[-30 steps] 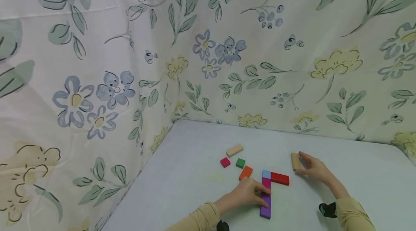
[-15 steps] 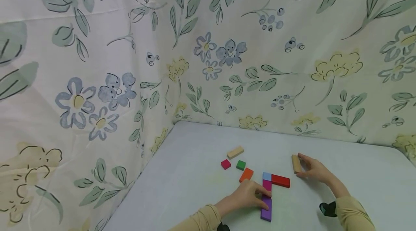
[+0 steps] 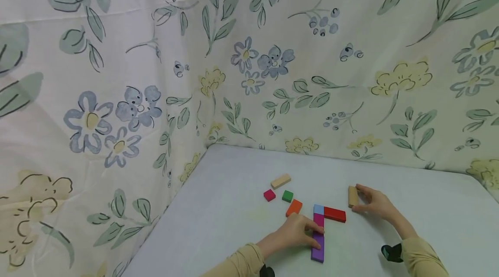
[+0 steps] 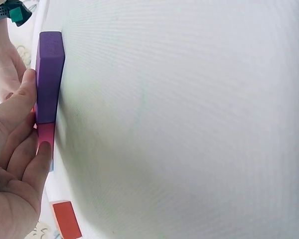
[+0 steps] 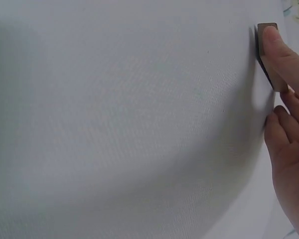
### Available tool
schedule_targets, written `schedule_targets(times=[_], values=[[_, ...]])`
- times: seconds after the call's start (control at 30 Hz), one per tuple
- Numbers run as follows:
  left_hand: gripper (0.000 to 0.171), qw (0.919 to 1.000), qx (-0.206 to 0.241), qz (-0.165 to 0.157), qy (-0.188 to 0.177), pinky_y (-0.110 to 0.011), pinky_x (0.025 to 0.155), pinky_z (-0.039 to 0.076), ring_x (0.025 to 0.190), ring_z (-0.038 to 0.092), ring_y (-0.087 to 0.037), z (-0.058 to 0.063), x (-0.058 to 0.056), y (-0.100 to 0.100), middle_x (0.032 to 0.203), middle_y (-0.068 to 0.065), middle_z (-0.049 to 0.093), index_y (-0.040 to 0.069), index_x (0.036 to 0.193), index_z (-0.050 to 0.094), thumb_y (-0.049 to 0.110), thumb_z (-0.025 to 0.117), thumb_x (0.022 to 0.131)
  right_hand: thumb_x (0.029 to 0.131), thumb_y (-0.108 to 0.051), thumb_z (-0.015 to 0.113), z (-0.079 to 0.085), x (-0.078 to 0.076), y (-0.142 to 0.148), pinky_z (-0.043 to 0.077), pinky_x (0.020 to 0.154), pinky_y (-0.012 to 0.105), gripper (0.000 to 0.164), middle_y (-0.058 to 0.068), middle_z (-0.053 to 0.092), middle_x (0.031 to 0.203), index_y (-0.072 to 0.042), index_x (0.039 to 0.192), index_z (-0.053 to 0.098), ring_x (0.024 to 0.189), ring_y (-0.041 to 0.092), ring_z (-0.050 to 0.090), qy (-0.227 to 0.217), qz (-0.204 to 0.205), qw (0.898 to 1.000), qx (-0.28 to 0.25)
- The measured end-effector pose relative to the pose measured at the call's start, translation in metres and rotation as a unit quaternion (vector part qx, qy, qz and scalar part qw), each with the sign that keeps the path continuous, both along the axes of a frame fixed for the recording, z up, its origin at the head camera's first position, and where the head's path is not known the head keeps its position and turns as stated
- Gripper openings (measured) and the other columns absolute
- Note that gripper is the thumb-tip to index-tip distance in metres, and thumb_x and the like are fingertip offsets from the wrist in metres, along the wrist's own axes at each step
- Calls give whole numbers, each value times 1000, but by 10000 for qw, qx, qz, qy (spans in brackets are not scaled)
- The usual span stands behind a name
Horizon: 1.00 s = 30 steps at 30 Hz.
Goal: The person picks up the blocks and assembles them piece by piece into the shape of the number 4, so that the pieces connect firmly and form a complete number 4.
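In the head view my left hand bends over a straight row of blocks. Its thumb lies on a purple block and its fingers reach over a magenta block; the left wrist view shows a fingertip against the magenta block. A light blue block caps the row's far end, and a red block extends rightward from it. To the right, my right hand pinches a plain wooden block end to end between thumb and index finger; the block lies close over the table.
Left of the row, an orange block, a green block, a crimson cube and another plain wooden block lie loose on the white table. Floral cloth hangs behind and to the left.
My right hand and the wooden block have shifted slightly toward me, and the block stands a little straighter. My left hand stays on the row.
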State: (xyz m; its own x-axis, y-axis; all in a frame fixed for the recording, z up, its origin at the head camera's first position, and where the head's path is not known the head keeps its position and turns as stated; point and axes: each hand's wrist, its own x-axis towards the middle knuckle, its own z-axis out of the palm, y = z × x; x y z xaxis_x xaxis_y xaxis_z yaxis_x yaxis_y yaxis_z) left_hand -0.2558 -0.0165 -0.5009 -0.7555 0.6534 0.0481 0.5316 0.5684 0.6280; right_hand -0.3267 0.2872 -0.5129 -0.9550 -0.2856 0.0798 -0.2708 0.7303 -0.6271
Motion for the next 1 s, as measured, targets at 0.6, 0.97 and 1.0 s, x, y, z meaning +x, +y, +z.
schedule_targets(times=[0.6,0.97,1.0], values=[[38,10000,6,-16,18,-8,78,44,93,56,13,-4,-1,1,104,16,71,22,110,72,28,80,73,73,-30,80,3,9,-1,42,95,53,87,38,42,135,15,135,38,123,52,43,62,-255,9996,55],[37,9998,-41,-64,205,-7,77,42,94,56,13,-1,-1,0,105,15,71,22,109,73,29,80,73,74,-30,80,7,11,4,45,92,52,87,38,42,135,14,136,38,119,53,46,163,-408,9990,109],[37,9998,-43,-54,211,-7,78,43,95,56,12,-1,-1,0,105,15,71,22,109,73,29,80,73,74,-30,80,8,11,5,45,91,52,87,38,42,135,14,136,38,119,53,47,189,-407,9989,113]])
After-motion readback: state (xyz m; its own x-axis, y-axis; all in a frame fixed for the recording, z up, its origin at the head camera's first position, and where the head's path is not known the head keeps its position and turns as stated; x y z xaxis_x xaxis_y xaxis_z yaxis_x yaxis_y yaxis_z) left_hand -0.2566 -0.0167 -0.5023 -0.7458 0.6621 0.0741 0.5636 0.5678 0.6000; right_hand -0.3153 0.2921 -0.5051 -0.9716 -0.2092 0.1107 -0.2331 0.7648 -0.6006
